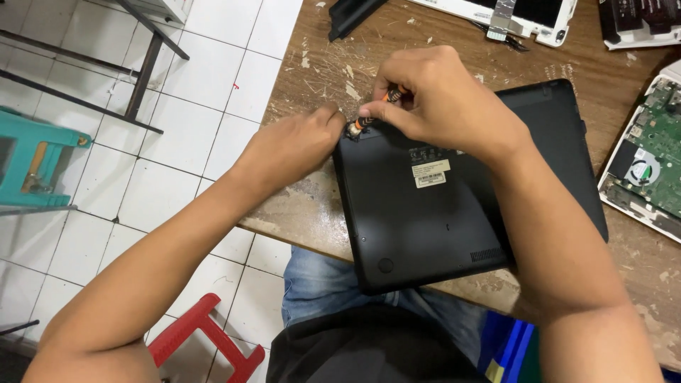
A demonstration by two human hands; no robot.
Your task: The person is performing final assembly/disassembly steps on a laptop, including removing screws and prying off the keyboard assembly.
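With the black laptop [454,206] lying bottom-up on the worn wooden table [312,206], the right hand [443,96] pinches an orange-handled screwdriver [374,110] at the laptop's far-left corner while the left hand [294,145] curls closed beside it, so the tilted tip could slip and strip the screw.

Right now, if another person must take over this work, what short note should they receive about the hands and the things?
Right hand: grip shut on the small screwdriver with orange and black handle, tip at the far-left corner of the black laptop.
Left hand: pressed against that same corner, steadying it; whether it holds anything cannot be told.
Laptop: lies bottom-up on the worn wooden table, its near edge over the table edge.
Done: bottom cover is on; no removed screws visible.
Left: the screw at this corner; others cannot be seen clearly.
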